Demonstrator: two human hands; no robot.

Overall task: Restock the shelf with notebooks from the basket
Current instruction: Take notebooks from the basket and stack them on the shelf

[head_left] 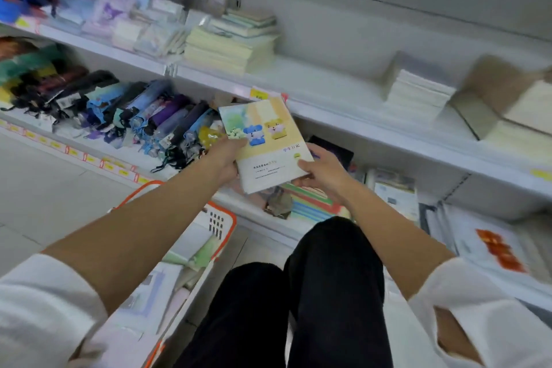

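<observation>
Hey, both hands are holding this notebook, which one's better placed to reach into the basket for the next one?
Probably left. The left hand grips the notebook on the side of the basket, which sits right under the left forearm. The right hand holds the opposite edge, farther from it.

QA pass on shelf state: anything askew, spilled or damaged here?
Minor only. The top notebooks of the pale yellow stack on the upper shelf sit twisted off the pile below. The folded umbrellas lie jumbled, straps dangling past the shelf edge. No spill or damage shows, though the picture is blurred.
</observation>
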